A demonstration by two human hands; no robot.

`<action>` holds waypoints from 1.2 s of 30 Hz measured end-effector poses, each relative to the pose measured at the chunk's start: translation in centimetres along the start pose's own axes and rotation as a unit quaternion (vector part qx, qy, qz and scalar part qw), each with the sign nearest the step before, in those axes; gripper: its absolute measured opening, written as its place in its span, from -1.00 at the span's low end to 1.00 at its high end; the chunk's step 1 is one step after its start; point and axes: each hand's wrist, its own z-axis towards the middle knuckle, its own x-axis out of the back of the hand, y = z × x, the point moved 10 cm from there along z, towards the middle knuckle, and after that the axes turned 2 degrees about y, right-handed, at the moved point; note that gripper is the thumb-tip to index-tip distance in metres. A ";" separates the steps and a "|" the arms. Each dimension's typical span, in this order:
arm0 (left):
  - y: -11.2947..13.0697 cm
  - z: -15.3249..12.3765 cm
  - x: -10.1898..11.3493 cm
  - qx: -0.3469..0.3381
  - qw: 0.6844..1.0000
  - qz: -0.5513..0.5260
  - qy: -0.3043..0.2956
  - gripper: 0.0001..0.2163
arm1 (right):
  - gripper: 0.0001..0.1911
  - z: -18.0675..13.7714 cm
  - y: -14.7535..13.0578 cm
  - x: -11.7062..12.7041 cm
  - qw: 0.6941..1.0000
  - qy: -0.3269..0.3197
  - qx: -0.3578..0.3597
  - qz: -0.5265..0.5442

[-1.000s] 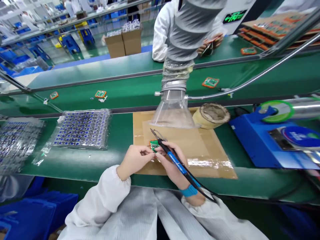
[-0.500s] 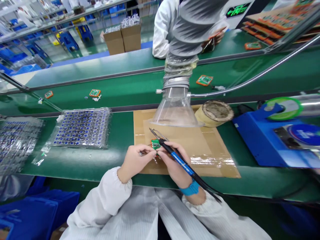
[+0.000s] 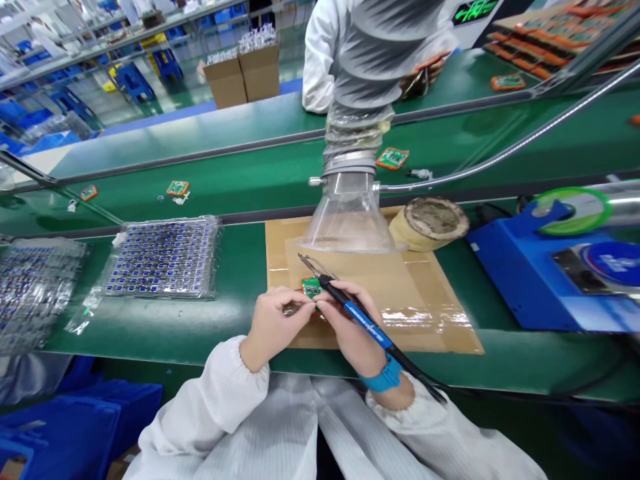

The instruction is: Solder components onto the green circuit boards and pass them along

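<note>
My left hand [image 3: 274, 321] and my right hand [image 3: 349, 322] meet over a brown cardboard mat [image 3: 415, 300] on the green bench. Between their fingertips sits a small green circuit board [image 3: 311, 287], and both hands pinch at it. The right hand also carries a blue and black soldering iron [image 3: 356, 312], its metal tip pointing up and left past the board, its cable trailing back over my wrist with a blue wrist strap [image 3: 380, 381]. The left fingers are curled shut around something small that I cannot make out.
A clear fume funnel [image 3: 348, 217] on a grey hose hangs just behind my hands. A tip-cleaning pot [image 3: 430, 223] and a blue solder station [image 3: 545, 267] stand right. Trays of blue parts [image 3: 165, 257] lie left. Orange-rimmed boards [image 3: 393, 158] ride the conveyor; another person [image 3: 325, 53] works opposite.
My hands stay pinched on the small board, shifting only slightly. The boards on the conveyor have drifted to the left.
</note>
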 end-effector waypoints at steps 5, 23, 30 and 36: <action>-1.0 -0.2 -0.4 0.062 0.996 -0.066 -0.006 -0.86 | -0.71 0.2 -0.3 0.3 1.000 0.014 -0.002 -0.006; -3.5 2.9 -1.0 0.010 0.988 0.131 -0.080 -0.81 | -0.68 -0.1 1.5 2.0 0.965 -0.076 0.087 -0.237; -3.5 2.4 -1.4 0.020 0.987 0.155 -0.046 -0.79 | -0.76 -1.4 -0.3 6.0 0.958 0.042 0.131 -0.251; -3.5 2.6 -1.3 0.020 0.986 0.157 -0.050 -0.78 | -0.86 -2.6 0.4 6.9 0.956 0.018 0.136 -0.260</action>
